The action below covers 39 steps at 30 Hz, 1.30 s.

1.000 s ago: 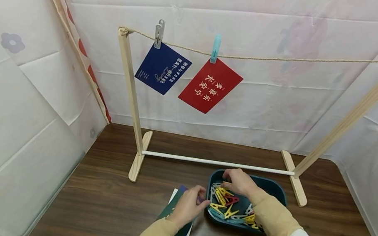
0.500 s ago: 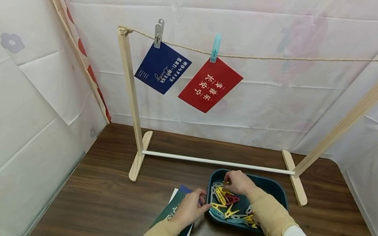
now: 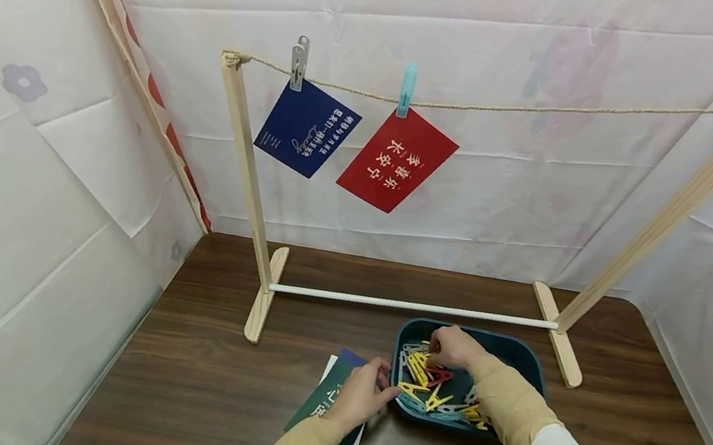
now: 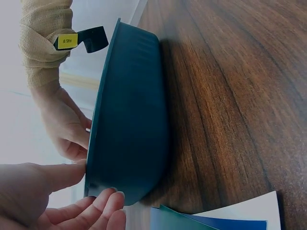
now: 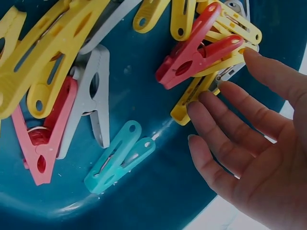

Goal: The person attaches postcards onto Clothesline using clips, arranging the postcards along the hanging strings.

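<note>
My left hand (image 3: 358,396) is at the near left corner of a dark teal plastic basin (image 3: 516,352), its thumb against the rim and its relaxed fingers along the outer wall. Inside the basin, my right hand (image 3: 454,348) reaches down among spring clothespins. The right wrist view shows its fingers spread and slightly bent. The thumb tip and index fingertip lie around the end of a yellow clothespin (image 5: 225,64), apart from each other, with a red clothespin (image 5: 187,62) beside it. Nearer the camera lie a turquoise clothespin (image 5: 112,163) and more yellow, pink and grey ones.
Several cards (image 3: 313,406), green on top, lie stacked partly under my left forearm. Behind the basin stands a wooden frame (image 3: 254,196) with a rope (image 3: 527,109). A blue card (image 3: 308,130) and a red card (image 3: 399,162) hang from it by a grey and a light-blue clothespin.
My right hand has shifted slightly right and toward me within the basin. My left hand has moved slightly toward me, uncovering more of the green card's lettering. The hanging cards look unchanged.
</note>
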Tool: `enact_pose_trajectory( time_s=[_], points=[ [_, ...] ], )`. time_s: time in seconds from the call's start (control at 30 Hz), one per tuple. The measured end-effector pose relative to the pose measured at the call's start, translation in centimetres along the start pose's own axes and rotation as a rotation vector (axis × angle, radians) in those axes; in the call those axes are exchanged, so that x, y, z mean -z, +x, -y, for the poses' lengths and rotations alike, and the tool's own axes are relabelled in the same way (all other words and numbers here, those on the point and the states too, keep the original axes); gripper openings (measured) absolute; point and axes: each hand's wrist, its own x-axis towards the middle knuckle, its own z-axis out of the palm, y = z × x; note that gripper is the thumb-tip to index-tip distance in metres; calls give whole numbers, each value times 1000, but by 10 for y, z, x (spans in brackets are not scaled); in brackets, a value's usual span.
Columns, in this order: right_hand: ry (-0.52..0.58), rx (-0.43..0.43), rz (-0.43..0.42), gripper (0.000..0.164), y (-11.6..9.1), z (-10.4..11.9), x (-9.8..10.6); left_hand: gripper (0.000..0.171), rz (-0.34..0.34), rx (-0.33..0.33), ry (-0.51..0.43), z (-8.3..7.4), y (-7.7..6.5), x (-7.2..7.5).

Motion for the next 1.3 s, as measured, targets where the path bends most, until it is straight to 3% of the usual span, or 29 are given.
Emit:
enact_pose_trajectory(
  time_s=[0.37, 0.87, 1.3],
  points=[
    [24, -25, 21, 19, 1, -2, -4, 31, 11, 21, -30, 0, 0, -1],
    [-6, 16, 5, 7, -2, -2, -7, 31, 15, 42, -24, 1, 2, -1],
    [-34, 39, -17, 8, -1, -4, -8, 32, 29, 64, -32, -2, 2, 0]
  ],
)
